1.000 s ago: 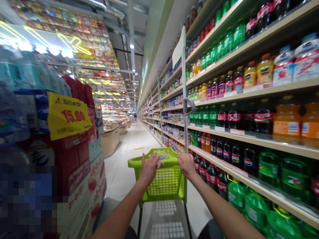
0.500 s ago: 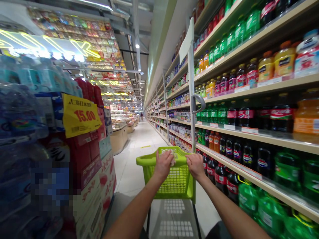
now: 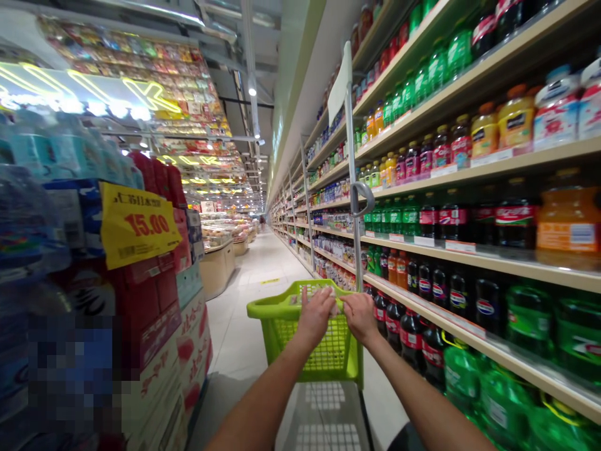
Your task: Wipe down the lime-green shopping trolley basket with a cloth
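Note:
A bright green shopping cart with a perforated basket stands in front of me. My left hand lies over the near rim of the basket, its fingers bent across a crumpled white tissue that pokes out on their right side. Just to the right, my right hand has its fingers curled around the same rim, near the corner. The fingertips of both hands come close together. How firmly the tissue is gripped is partly hidden by the left fingers.
Shelves of soda and juice bottles run along the right side, with a metal post and handle at their edge. Stacked drink cartons with a yellow price sign stand close on the left. A tiled aisle stretches ahead past produce counters.
My left hand has slid right along the rim with the tissue, closer to my right hand. The cart and the surroundings have shifted slightly left in view.

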The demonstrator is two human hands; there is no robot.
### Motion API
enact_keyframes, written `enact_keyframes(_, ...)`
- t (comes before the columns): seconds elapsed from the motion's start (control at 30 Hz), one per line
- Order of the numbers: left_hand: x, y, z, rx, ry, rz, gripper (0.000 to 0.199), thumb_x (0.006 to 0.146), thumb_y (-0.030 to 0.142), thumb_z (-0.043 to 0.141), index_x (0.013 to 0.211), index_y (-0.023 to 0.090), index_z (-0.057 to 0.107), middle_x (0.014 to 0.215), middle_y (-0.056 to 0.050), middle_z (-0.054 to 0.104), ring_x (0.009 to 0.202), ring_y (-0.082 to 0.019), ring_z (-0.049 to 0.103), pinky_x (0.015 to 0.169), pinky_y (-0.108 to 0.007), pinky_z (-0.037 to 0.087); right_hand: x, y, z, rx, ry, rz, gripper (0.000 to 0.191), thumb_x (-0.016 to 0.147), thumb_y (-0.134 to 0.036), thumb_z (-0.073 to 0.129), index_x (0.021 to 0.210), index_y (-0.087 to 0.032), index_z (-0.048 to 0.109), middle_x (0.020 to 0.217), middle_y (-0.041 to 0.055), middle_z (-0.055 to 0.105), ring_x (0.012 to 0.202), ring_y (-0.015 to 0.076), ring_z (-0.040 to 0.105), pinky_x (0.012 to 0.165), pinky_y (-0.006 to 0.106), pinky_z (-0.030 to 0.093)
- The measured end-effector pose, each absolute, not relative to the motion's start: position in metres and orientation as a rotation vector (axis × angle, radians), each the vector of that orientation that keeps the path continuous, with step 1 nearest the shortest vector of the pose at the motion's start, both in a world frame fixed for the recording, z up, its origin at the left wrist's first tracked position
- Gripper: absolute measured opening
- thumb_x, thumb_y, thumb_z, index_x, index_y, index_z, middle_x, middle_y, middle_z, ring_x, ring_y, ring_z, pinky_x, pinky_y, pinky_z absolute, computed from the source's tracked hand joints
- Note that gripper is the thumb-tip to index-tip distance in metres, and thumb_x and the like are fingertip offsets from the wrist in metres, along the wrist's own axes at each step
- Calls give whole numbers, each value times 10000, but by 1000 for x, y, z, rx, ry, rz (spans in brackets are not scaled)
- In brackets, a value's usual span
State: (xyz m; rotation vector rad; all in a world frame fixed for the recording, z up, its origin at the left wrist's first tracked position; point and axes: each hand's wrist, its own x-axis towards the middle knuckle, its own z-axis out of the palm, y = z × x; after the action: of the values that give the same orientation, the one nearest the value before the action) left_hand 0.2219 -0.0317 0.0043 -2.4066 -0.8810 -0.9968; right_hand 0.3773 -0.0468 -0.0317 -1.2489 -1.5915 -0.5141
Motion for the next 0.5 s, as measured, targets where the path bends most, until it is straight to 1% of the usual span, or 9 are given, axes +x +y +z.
enact_keyframes(0.07,198,-26,7,-2360,-993,-998,217,844,192,427,968,265,589,1233,-36,543,1126,-190,498,1040,-570,127,379,-46,-31,-1257,-1604,-518,270,827,-196,369,884,-189,632,856,40,652,869,180,521,895,359,256)
enact_keyframes(0.13,172,-21,13,-2282,-1220,-1044,241,851,185,393,981,256,583,1231,-48,544,1131,-197,495,1024,-595,137,379,-45,-31,-1264,-1597,-529,274,825,-197,367,878,-189,636,861,40,653,866,179,522,898,362,262)
enact_keyframes(0.2,163,-20,19,-2237,-1387,-1070,251,854,183,374,986,247,578,1222,-59,550,1137,-205,490,1006,-618,152,377,-44,-33,-1254,-1578,-531,287,826,-203,356,882,-189,638,865,43,650,871,182,521,907,372,264)
enact_keyframes(0.23,167,-22,20,-2255,-1389,-1061,251,854,180,373,987,247,575,1221,-59,551,1135,-204,492,1005,-619,152,376,-43,-34,-1244,-1567,-529,298,828,-205,347,907,-188,635,868,45,647,873,184,522,911,379,265)
enact_keyframes(0.3,192,-28,18,-2344,-1246,-1012,239,848,173,392,979,252,576,1223,-50,550,1116,-196,506,1016,-609,141,374,-41,-37,-1219,-1548,-516,331,832,-210,328,1010,-183,606,872,49,643,871,188,528,911,394,276)
enact_keyframes(0.4,231,-37,6,-2418,-982,-973,212,843,184,425,967,261,579,1217,-32,555,1131,-200,491,1025,-587,156,378,-38,-40,-1175,-1536,-487,395,839,-235,318,1187,-174,494,887,49,644,880,194,545,903,408,312)
enact_keyframes(0.5,229,-37,-2,-2411,-855,-965,201,855,216,421,973,273,573,1246,-24,532,1179,-200,445,1030,-575,158,391,-35,-38,-1152,-1490,-435,431,850,-281,304,1250,-177,424,999,59,636,937,199,557,882,396,374)
